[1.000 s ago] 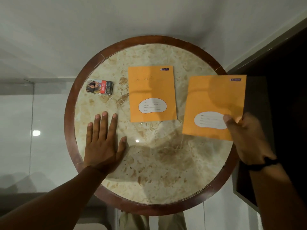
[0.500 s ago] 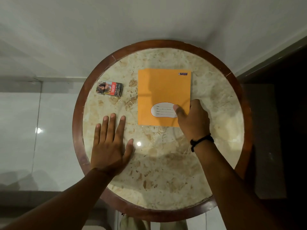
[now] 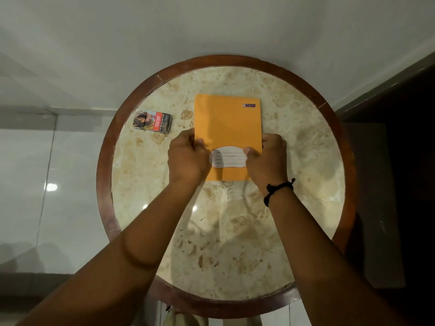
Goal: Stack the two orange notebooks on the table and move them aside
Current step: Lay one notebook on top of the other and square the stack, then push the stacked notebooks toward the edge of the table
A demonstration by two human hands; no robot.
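Likely a home or hotel room, small round marble-topped desk [image 3: 235, 243] with dark wood rim, glossy pale floor tiles [image 3: 26, 184], plain white wall [image 3: 211, 24], cigarette pack [image 3: 153, 121] lying out

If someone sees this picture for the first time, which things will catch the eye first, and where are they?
The bright orange notebook stands out first, lying a little beyond the middle of the round marble table. The left hand and right hand hold its near corners from both sides; a black wristband circles the right wrist. A small printed box lies apart to the left.
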